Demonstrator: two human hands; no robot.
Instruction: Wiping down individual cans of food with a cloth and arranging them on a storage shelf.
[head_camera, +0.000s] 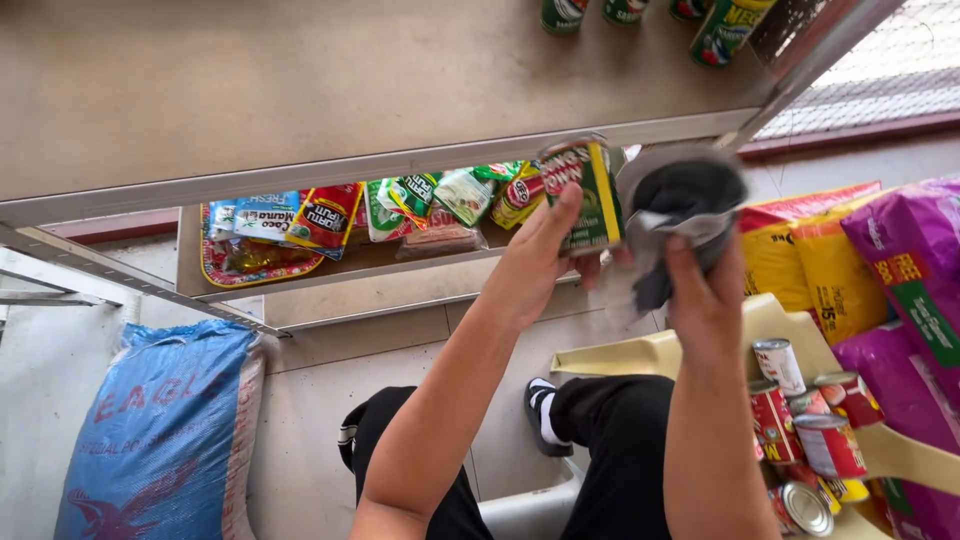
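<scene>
My left hand (540, 262) grips a green and yellow can (585, 195), held up just below the edge of the top shelf (300, 90). My right hand (706, 290) holds a crumpled grey cloth (680, 205) pressed against the can's right side. Both forearms reach up from the bottom of the view, over my dark trousers.
Green cans (725, 30) stand at the back of the top shelf. Sachets and packets (330, 215) lie on the lower shelf. A cream plastic chair (800, 330) holds several cans (815, 420). Yellow and purple sacks (880, 270) sit to the right, a blue sack (160, 430) to the left.
</scene>
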